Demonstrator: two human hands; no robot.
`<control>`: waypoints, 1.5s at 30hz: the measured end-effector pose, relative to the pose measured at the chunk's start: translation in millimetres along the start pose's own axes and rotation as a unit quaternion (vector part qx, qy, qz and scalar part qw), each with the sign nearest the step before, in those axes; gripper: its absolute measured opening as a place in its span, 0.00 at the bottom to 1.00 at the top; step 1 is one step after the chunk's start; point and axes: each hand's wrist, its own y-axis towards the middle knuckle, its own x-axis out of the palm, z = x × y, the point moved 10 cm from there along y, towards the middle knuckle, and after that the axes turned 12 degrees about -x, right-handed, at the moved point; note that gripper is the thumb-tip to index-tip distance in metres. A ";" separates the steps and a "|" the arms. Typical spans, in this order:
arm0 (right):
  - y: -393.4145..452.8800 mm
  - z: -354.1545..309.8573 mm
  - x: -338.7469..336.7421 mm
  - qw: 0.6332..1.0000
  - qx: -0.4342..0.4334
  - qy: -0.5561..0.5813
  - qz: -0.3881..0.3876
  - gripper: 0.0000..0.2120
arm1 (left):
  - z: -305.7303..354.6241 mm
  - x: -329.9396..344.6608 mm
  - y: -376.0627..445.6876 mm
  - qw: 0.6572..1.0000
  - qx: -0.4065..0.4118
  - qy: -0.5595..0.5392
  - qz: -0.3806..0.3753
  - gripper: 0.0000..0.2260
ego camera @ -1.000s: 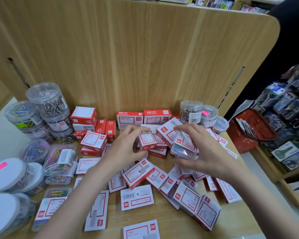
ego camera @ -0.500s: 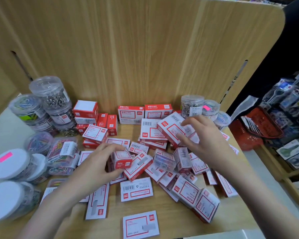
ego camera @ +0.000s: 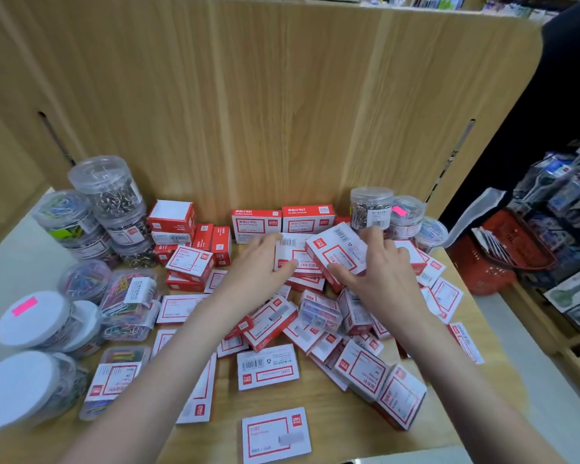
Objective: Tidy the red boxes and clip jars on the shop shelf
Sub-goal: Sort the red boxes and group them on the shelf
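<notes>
Many red-and-white boxes lie scattered over the wooden shelf [ego camera: 332, 416]. My left hand [ego camera: 255, 272] grips the left edge of a flat red box [ego camera: 293, 254] near the back, thumb at its front edge. My right hand [ego camera: 382, 276] holds a larger tilted red box [ego camera: 337, 251] beside it, fingers over the top and thumb at the lower edge. The two held boxes overlap. Clear clip jars [ego camera: 104, 192] are stacked at the back left. More clip jars [ego camera: 370, 207] stand at the back right. Two red boxes [ego camera: 257, 226] stand upright against the back panel.
A tall wooden back panel [ego camera: 282, 112] closes the shelf behind. White-lidded tubs [ego camera: 31, 319] and lying jars of coloured clips [ego camera: 128, 303] crowd the left edge. A small clear clip case [ego camera: 318, 313] sits among the boxes. A red basket [ego camera: 503, 262] stands off the shelf's right side.
My left hand left the small box at the middle left and moved up and right to the flat box. My right hand closed round the tilted box.
</notes>
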 end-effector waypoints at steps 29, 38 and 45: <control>44.5 -55.1 -35.7 0.952 -0.265 0.105 0.109 0.15 | -50.2 -34.2 -12.3 0.977 -0.151 -0.132 -0.075 0.28; 59.7 -52.6 5.1 0.960 -0.260 0.079 0.074 0.14 | -42.1 -47.5 -10.1 0.995 -0.090 -0.050 -0.009 0.20; 59.2 -48.1 8.9 0.956 -0.277 0.060 0.073 0.16 | -20.9 -69.8 -14.8 0.979 0.058 0.078 0.181 0.13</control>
